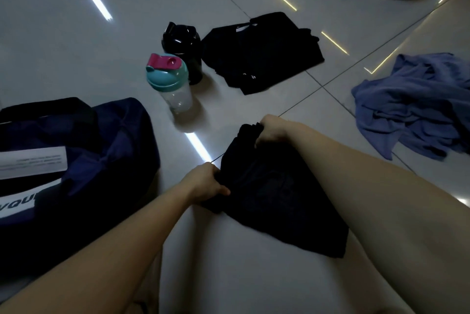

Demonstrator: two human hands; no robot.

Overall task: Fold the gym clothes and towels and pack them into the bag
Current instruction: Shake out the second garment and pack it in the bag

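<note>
Tiled floor (63, 34), black garment (274, 196) pinched btwn L hand (203, 181) & R hand (272, 130) fingers.

Left hand (203, 182) and right hand (273, 129), each with a grip on the black garment (274, 194) on the tiled floor (63, 39)

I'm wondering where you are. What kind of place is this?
Probably an indoor room, maybe at home. The glossy tiled floor mirrors ceiling lights, and a navy bag, a teal-lidded bottle and a crumpled blue cloth sit on it. Which room, I cannot tell.
</note>
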